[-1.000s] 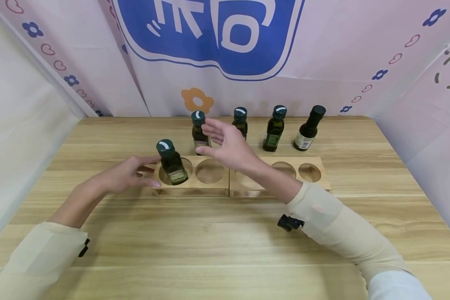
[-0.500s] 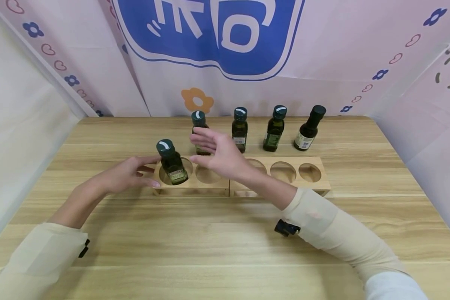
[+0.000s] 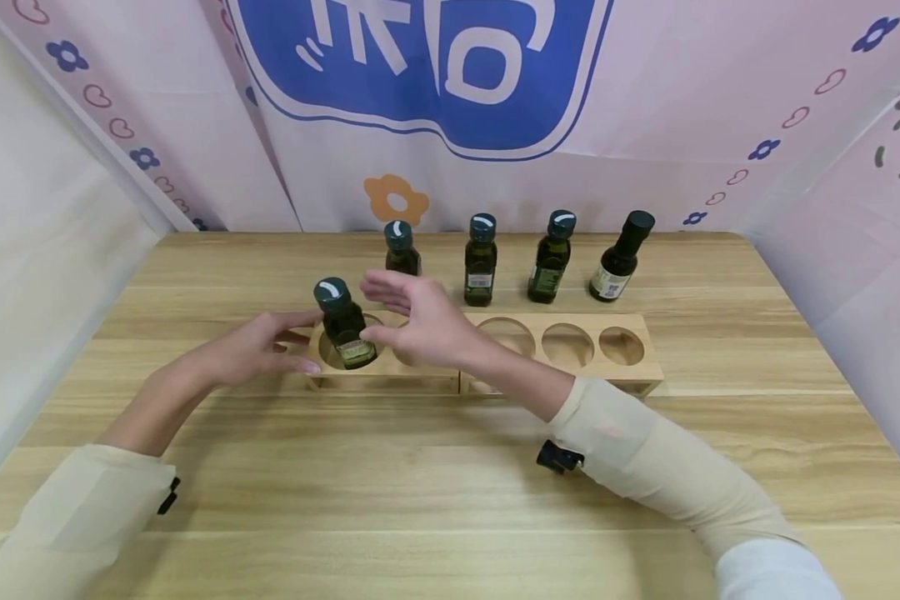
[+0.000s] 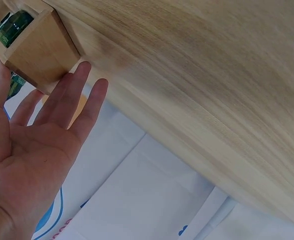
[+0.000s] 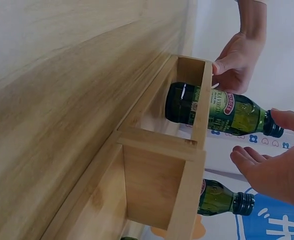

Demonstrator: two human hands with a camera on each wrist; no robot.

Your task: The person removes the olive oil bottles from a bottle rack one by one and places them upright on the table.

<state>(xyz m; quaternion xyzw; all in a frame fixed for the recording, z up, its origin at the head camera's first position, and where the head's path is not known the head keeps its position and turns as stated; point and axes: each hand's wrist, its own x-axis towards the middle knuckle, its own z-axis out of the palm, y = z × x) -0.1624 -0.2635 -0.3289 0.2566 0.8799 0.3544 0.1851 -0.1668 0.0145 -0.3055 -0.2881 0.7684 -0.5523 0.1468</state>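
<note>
An olive oil bottle [image 3: 350, 329] with a dark green cap stands leaning in the leftmost hole of a wooden rack [image 3: 459, 358]. In the right wrist view that bottle [image 5: 219, 110] reaches down through the hole. My left hand [image 3: 251, 354] rests at the rack's left end, thumb at the front corner and fingers at the back. Loosely extended fingers [image 4: 77, 97] lie against the end face in the left wrist view. My right hand [image 3: 427, 321] is held above the rack just right of the bottle, fingers straight and thumb apart. In the right wrist view its fingertips are right by the cap.
Behind the rack stand a second bottle [image 3: 402, 254], partly hidden by my right hand, a third [image 3: 480, 262], a fourth [image 3: 548, 258] and a slimmer black-capped one [image 3: 615, 258]. The table's back edge meets a printed cloth [image 3: 645, 108].
My right hand has moved left and toward me, from beside the second back-row bottle to the bottle in the rack. The third back-row bottle has come into full view. The left hand has stayed put.
</note>
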